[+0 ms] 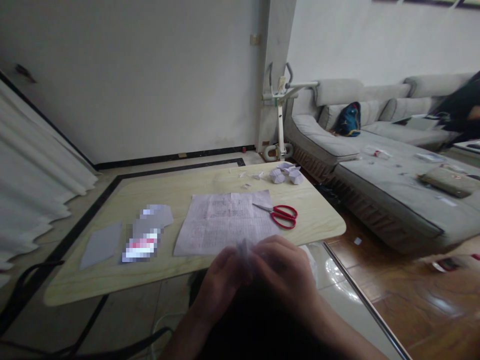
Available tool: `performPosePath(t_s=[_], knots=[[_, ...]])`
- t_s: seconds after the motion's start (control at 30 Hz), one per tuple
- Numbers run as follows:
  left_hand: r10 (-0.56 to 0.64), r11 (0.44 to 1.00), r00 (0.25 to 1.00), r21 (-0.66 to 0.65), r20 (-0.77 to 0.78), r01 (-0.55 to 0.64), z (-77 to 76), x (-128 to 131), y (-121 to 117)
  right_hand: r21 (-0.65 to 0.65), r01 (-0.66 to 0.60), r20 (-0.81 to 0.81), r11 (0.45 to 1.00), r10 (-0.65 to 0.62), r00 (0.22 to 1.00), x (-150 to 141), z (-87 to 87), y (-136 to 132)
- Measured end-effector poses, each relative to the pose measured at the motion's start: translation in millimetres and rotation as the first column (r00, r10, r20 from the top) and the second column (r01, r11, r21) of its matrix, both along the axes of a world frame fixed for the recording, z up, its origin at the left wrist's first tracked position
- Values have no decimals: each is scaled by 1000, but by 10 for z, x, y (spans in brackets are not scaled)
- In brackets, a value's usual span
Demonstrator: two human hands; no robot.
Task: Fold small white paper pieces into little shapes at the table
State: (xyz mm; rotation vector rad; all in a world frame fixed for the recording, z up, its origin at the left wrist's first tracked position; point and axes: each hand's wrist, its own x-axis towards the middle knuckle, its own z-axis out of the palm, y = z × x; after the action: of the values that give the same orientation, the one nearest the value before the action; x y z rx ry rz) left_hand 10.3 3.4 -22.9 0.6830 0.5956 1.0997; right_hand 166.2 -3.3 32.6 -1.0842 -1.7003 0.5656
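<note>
the paper (243,250) is pinched between the fingertips of the left hand (222,277) and right hand (283,262), blurred, its long axis seemingly upright; beyond it the sheet (221,225) lies on the table (318,215), scissors (276,214) nearer the right hand.

The person wears dark, nearly black clothing (258,325), its details lost in shadow. The forearms (335,325) are bare, as are the left hand (222,277) and right hand (287,265).
</note>
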Motion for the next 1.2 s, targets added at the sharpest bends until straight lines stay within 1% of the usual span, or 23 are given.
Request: performPosePath(t_s=[0.13,0.23,0.37,0.5,0.67,0.8,0.97,1.07,1.2], knots=[[7,1000,1000,15,-16,-7,17,4,1,36,-3,20,999,2,1000,-6,7,-15],[14,1000,999,4,-32,-14,54,14,0,25,-17,8,1000,16,1000,-7,11,-21],[32,999,997,-20,-71,-33,76,25,0,-44,-35,-47,998,33,998,15,13,-14],[46,996,995,-72,-89,-52,58,11,15,-135,-39,-136,990,20,991,49,37,3],[58,990,997,-127,-45,-64,33,-13,32,-167,-44,-204,985,10,979,57,86,3],[73,988,997,-137,-34,-77,41,-10,26,-209,-40,-212,977,-5,977,41,92,-15],[67,990,996,-118,-58,-73,79,-13,8,-243,-44,-205,969,-7,979,46,89,-29],[68,994,993,-74,-98,-75,103,-11,3,-251,-72,-215,965,17,976,51,97,-32],[105,994,983,-9,-149,-107,125,4,-1,-247,-75,-216,966,20,976,47,95,-37]])
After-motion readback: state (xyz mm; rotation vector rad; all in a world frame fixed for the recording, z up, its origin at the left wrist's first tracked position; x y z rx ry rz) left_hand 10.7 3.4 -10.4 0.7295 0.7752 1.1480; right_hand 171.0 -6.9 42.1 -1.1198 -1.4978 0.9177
